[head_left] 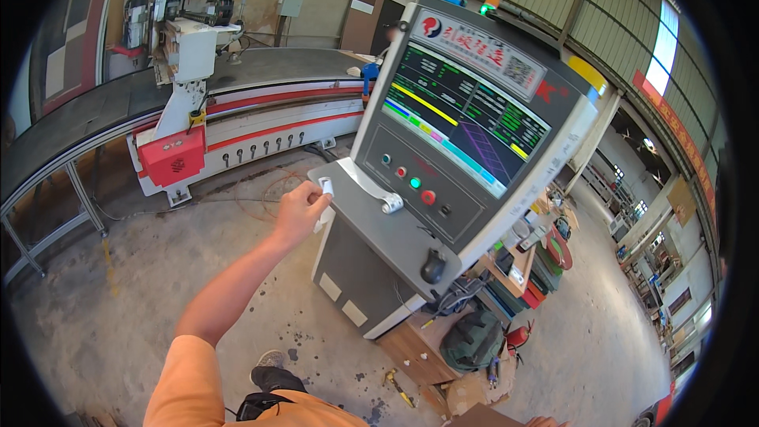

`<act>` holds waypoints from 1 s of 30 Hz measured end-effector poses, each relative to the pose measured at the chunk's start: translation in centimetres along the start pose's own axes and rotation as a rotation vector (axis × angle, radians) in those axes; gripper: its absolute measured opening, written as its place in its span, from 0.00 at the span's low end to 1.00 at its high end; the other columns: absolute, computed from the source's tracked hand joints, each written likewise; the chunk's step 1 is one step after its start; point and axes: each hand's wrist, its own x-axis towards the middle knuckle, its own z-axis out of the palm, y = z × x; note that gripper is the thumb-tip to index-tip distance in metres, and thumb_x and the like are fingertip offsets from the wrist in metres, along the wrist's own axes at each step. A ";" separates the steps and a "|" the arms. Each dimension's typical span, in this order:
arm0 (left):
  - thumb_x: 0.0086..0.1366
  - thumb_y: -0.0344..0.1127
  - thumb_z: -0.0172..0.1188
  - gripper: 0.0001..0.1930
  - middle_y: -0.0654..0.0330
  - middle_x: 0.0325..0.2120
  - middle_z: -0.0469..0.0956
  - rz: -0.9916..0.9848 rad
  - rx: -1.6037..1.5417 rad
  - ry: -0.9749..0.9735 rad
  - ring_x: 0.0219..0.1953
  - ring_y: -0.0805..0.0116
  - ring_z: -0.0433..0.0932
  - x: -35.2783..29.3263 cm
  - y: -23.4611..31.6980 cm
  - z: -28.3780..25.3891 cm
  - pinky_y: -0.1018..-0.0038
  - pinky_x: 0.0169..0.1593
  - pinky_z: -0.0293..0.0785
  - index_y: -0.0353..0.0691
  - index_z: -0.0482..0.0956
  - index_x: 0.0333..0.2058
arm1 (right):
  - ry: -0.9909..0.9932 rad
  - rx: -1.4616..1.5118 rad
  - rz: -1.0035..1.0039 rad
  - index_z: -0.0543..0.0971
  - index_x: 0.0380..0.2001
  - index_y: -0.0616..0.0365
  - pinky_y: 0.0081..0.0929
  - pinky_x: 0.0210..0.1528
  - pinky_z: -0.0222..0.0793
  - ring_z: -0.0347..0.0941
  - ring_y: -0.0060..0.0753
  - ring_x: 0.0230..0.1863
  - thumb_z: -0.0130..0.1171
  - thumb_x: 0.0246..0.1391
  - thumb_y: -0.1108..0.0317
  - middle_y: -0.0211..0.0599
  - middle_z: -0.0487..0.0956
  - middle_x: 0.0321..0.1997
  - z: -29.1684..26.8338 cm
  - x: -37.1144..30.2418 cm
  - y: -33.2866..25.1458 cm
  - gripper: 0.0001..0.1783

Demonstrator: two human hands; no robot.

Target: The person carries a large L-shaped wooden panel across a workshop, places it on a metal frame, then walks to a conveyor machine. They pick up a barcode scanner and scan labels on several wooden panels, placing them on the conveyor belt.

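Note:
My left hand (300, 209) reaches to the near left corner of the control console's shelf (371, 225). Its thumb and fingers pinch a small white paper strip (326, 185). Beside it on the shelf a longer white strip (364, 182) curves toward a small white roll (391, 204); whether it joins the piece in my fingers cannot be made out. Only the top of my right hand (545, 421) shows at the lower edge, close to a brown board (484, 417). Its fingers are mostly cut off, so its grip is hidden.
The console's lit screen (462, 119) and buttons (415, 183) rise behind the shelf, with a black mouse (432, 266) at its right. A cutting machine (186, 95) with a long bed stands left. A hammer (399, 389) and a green bag (472, 340) lie low.

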 end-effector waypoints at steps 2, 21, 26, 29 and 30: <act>0.61 0.37 0.63 0.12 0.58 0.19 0.78 0.032 -0.008 -0.005 0.23 0.73 0.75 3.2 -1.4 0.0 0.72 0.30 0.71 0.32 0.78 0.30 | 0.122 0.024 0.053 0.72 0.19 0.57 0.33 0.26 0.63 0.64 0.37 0.20 0.32 0.65 0.39 0.44 0.72 0.16 2.8 -0.4 1.3 0.36; 0.57 0.27 0.64 0.08 0.54 0.24 0.74 0.613 -0.160 0.146 0.27 0.59 0.76 31.0 -7.8 9.5 0.66 0.33 0.71 0.35 0.74 0.33 | 0.527 -0.025 0.070 0.74 0.34 0.55 0.38 0.29 0.67 0.69 0.43 0.25 0.34 0.63 0.37 0.45 0.75 0.24 28.5 -4.4 7.9 0.32; 0.57 0.29 0.64 0.10 0.55 0.30 0.74 0.639 -0.105 0.253 0.30 0.55 0.77 33.4 -7.3 11.4 0.63 0.32 0.74 0.37 0.73 0.35 | 0.614 -0.137 0.110 0.72 0.24 0.57 0.34 0.25 0.64 0.67 0.39 0.21 0.34 0.64 0.39 0.44 0.71 0.18 35.1 -5.9 8.1 0.33; 0.57 0.31 0.63 0.10 0.55 0.33 0.73 0.621 -0.041 0.228 0.32 0.54 0.79 33.4 -7.7 15.5 0.62 0.31 0.76 0.38 0.72 0.36 | 0.659 -0.188 0.116 0.72 0.19 0.58 0.33 0.23 0.63 0.66 0.38 0.20 0.34 0.65 0.40 0.44 0.70 0.16 34.6 -6.2 8.5 0.35; 0.57 0.31 0.63 0.10 0.55 0.33 0.73 0.609 -0.029 0.222 0.33 0.54 0.78 33.7 -8.0 16.2 0.62 0.31 0.76 0.38 0.72 0.36 | 0.683 -0.197 0.112 0.72 0.19 0.58 0.33 0.24 0.64 0.66 0.39 0.20 0.34 0.65 0.41 0.44 0.70 0.16 35.3 -6.6 8.4 0.35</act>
